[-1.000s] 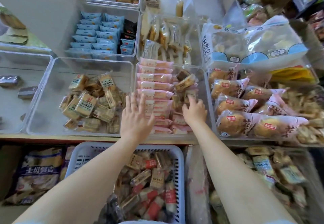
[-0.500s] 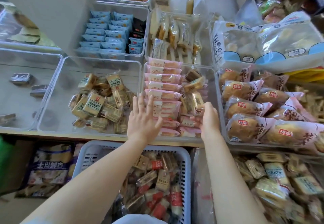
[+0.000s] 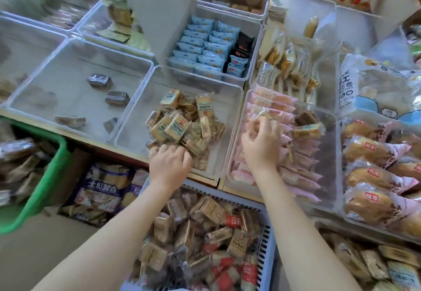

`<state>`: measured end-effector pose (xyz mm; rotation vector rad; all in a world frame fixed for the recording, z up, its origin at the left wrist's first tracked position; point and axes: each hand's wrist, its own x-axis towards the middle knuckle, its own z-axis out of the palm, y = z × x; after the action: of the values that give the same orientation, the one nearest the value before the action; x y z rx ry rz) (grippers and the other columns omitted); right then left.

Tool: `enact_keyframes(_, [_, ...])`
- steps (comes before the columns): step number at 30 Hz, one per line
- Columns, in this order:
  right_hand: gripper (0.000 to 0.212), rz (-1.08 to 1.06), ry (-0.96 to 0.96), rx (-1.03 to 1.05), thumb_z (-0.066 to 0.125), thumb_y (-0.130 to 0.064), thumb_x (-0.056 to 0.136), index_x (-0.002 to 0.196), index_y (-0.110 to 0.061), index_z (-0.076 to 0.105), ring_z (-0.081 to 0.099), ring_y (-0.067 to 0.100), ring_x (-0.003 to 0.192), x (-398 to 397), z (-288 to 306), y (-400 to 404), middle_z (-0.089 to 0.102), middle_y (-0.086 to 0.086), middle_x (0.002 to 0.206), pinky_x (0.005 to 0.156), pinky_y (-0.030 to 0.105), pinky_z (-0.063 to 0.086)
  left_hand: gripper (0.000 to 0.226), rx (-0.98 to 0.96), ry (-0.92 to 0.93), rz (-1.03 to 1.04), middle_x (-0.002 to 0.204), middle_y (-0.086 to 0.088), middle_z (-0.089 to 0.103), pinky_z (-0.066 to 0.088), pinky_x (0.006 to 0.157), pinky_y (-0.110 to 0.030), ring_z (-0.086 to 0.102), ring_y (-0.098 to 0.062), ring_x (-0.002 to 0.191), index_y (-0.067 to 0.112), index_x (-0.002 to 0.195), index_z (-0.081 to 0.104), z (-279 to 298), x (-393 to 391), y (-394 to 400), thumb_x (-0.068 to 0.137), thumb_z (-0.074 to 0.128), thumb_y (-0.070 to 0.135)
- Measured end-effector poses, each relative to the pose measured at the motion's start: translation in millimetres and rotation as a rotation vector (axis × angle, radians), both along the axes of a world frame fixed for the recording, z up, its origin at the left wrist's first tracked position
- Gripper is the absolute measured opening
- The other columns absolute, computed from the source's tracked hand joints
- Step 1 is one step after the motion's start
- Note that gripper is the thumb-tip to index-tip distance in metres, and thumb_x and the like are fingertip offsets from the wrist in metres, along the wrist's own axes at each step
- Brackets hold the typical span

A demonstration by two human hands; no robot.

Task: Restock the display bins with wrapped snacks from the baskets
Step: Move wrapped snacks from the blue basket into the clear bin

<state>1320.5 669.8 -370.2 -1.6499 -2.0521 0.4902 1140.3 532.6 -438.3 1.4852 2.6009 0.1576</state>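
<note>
My left hand (image 3: 169, 163) reaches over the front wall of a clear bin (image 3: 134, 117) and its curled fingers lie on the near edge of a pile of tan wrapped snacks (image 3: 180, 126). Its fingertips are hidden, so a grip cannot be made out. My right hand (image 3: 262, 140) hovers over rows of pink wrapped snacks (image 3: 296, 154) in the neighbouring clear bin (image 3: 328, 160), with fingers curled round a small clear-wrapped snack (image 3: 264, 115). A few tan snacks (image 3: 307, 128) lie on the pink rows. Below my arms a grey-blue basket (image 3: 266, 245) holds mixed wrapped snacks.
A green basket (image 3: 45, 176) of snacks stands at the lower left. A nearly bare clear bin (image 3: 75, 99) holds a few dark packs. Blue packs (image 3: 205, 46) fill a bin behind. Bagged bread rolls (image 3: 376, 154) lie at the right, and a large printed bag (image 3: 104, 190) under the shelf.
My left hand left the pink rows and moved left onto the tan pile, now curled. My right hand shifted left from the stray tan snacks and curled round a small pack. The view swung left.
</note>
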Motion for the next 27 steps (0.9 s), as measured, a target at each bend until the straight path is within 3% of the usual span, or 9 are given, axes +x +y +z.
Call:
enact_keyframes(2, [0.04,-0.076,-0.201,0.098,0.065,-0.028,0.088,0.123,-0.014,0.051,0.05,0.036,0.114,-3,-8,12,0.05,0.018,0.128,0.091,0.051,0.048,0.045,0.064,0.034,0.012,0.071,-0.004,0.065,0.035,0.082,-0.042,0.058,-0.029,0.076,0.015,0.067,0.065,-1,2,1,0.09,0.031,0.032])
enact_keyframes(4, [0.052,-0.108,-0.31,-0.006,0.062,-0.043,0.093,0.136,-0.018,0.045,0.044,0.039,0.128,1,-7,23,0.047,0.019,0.141,0.102,0.054,0.039,0.044,0.156,0.083,0.025,0.063,-0.005,0.061,0.034,0.079,-0.041,0.055,-0.029,0.069,0.013,0.06,0.061,-3,4,2,0.089,0.034,0.029])
enact_keyframes(8, [0.058,-0.112,-0.265,-0.006,0.066,-0.048,0.09,0.133,-0.012,0.054,0.051,0.033,0.122,4,1,31,0.06,0.012,0.13,0.101,0.046,0.036,0.046,0.154,0.08,0.002,0.066,-0.004,0.063,0.038,0.082,-0.042,0.054,-0.029,0.071,0.013,0.062,0.063,-4,4,2,0.092,0.033,0.029])
enact_keyframes(11, [0.051,0.004,-0.061,0.08,0.064,-0.048,0.091,0.126,-0.012,0.057,0.058,0.029,0.104,-17,11,16,0.064,0.008,0.114,0.089,0.044,0.047,0.046,0.173,0.068,-0.001,0.066,-0.003,0.062,0.038,0.084,-0.043,0.054,-0.028,0.071,0.013,0.063,0.063,-3,4,3,0.094,0.033,0.029])
enact_keyframes(14, [0.04,0.088,0.056,-0.372,0.056,-0.055,0.092,0.113,-0.022,0.059,0.062,0.016,0.084,-62,16,2,0.064,-0.005,0.094,0.079,0.04,0.055,0.049,0.146,0.07,-0.015,0.066,-0.002,0.062,0.035,0.085,-0.042,0.054,-0.027,0.073,0.014,0.063,0.064,-1,4,1,0.095,0.032,0.032])
enact_keyframes(17, [0.049,-0.056,0.374,-0.707,0.056,-0.063,0.086,0.109,-0.02,0.061,0.069,0.016,0.082,-98,16,-3,0.069,-0.004,0.094,0.082,0.047,0.06,0.05,0.104,0.048,-0.018,0.066,-0.001,0.062,0.035,0.085,-0.042,0.054,-0.026,0.073,0.015,0.063,0.063,3,3,1,0.096,0.031,0.033])
enact_keyframes(20, [0.037,0.036,0.462,-0.658,0.054,-0.048,0.096,0.118,-0.019,0.06,0.07,0.016,0.08,-96,21,-8,0.069,0.0,0.096,0.074,0.042,0.063,0.052,0.096,0.029,-0.025,0.068,-0.001,0.064,0.036,0.086,-0.042,0.055,-0.025,0.075,0.015,0.063,0.065,5,3,-1,0.096,0.029,0.034])
enact_keyframes(23, [0.017,0.119,0.39,-0.56,0.052,-0.024,0.101,0.108,-0.018,0.066,0.07,0.019,0.077,-61,26,-13,0.07,0.001,0.088,0.069,0.037,0.06,0.054,0.046,-0.024,-0.011,0.07,0.001,0.063,0.037,0.088,-0.043,0.056,-0.025,0.078,0.017,0.065,0.064,9,3,-1,0.095,0.024,0.037])
enact_keyframes(27, [0.013,-0.097,0.287,-0.242,0.054,-0.016,0.097,0.1,-0.02,0.066,0.063,0.016,0.085,16,20,-1,0.067,-0.004,0.093,0.072,0.032,0.052,0.036,0.052,-0.211,0.105,0.1,0.001,0.064,0.032,0.095,-0.043,0.054,-0.023,0.101,0.02,0.099,0.066,17,8,12,0.098,0.037,0.042])
